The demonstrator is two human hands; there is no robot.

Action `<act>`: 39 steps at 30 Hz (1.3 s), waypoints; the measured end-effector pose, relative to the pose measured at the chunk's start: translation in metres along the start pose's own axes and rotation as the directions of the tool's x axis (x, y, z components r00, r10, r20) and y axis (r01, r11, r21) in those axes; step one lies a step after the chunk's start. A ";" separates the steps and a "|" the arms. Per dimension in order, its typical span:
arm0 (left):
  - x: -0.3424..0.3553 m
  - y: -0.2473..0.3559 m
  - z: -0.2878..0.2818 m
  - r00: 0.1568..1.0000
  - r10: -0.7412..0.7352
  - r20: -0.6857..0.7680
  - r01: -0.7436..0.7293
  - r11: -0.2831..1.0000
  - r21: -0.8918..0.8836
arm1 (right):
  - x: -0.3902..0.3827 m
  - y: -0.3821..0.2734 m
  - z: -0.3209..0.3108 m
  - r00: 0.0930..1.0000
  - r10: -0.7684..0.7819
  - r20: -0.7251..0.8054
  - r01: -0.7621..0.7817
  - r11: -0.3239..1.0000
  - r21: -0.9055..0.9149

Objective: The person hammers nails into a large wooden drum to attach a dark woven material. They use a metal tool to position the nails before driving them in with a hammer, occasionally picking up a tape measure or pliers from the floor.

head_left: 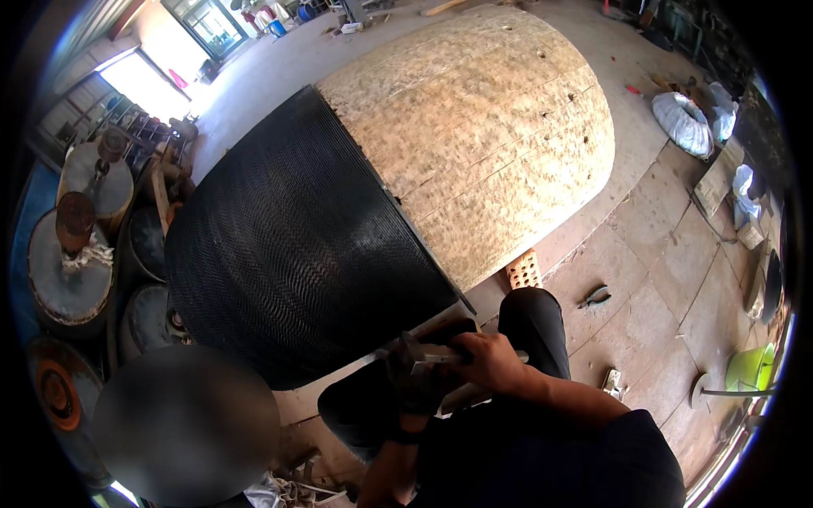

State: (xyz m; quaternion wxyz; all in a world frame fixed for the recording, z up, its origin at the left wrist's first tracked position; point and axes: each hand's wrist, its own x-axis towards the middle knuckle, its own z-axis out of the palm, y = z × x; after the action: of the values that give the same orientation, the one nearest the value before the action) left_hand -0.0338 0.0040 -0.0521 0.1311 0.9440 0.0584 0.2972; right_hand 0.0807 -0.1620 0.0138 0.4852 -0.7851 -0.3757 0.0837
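Observation:
My right hand (491,362) is closed around the handle of a metal tool with a blocky grey head (412,354); its exact kind is unclear. My left hand (417,388), dark as if gloved, is at the tool's head, and its fingers are lost in shadow. Both hands are low in front of my body, between my knees. Just beyond them lies a large drum on its side. Its left part is covered in black, finely ridged winding (288,237), while its right part has a bare, mottled tan surface (474,144) with small holes.
Pliers (595,296) lie on the tiled floor to the right, beside a perforated brick (523,269) near my knee. Several metal-topped cylinders (69,267) crowd the left. A blurred round shape (186,423) covers the lower left. Farther right are a white wrapped coil (683,124) and green bucket (749,369).

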 end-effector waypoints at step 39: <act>0.233 -0.017 -0.034 0.978 0.078 -0.193 -0.158 0.883 -0.443 | 0.062 0.062 0.000 0.907 -0.321 -0.273 0.241 0.926 -0.290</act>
State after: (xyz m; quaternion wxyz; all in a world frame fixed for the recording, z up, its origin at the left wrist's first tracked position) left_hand 0.1364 0.0718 0.0975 0.3251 0.8599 -0.0596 0.3891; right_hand 0.1554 -0.1357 -0.0228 0.4432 -0.7801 -0.4107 -0.1623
